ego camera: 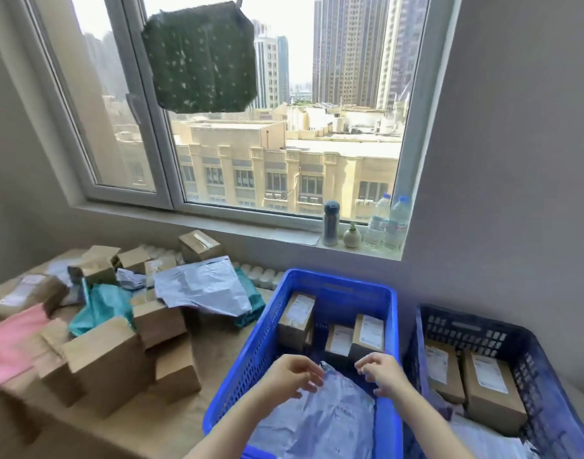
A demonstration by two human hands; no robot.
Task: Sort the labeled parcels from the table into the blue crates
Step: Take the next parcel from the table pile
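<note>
- Head view: a corner room lit by a wide window [284,127] facing tower blocks; water bottles [386,223] line the sill.
- A wooden surface [217,346] carries unsorted cardboard boxes [108,362] and mailers, heaped toward its left and far edges.
- At its right edge sits a bright blue crate [333,276], with a dark blue crate [466,313] beside it; both hold labeled boxes.
- A grey mailer [320,422] lies in the bright crate's near end.
- The left hand [292,376] has fingertips at the mailer's top corner; whether it pinches is unclear.
- The right hand [381,376] hovers loosely curled, holding nothing.
- The step looks like placing; the next move calls for reaching left to the heap and reading a label.
</note>
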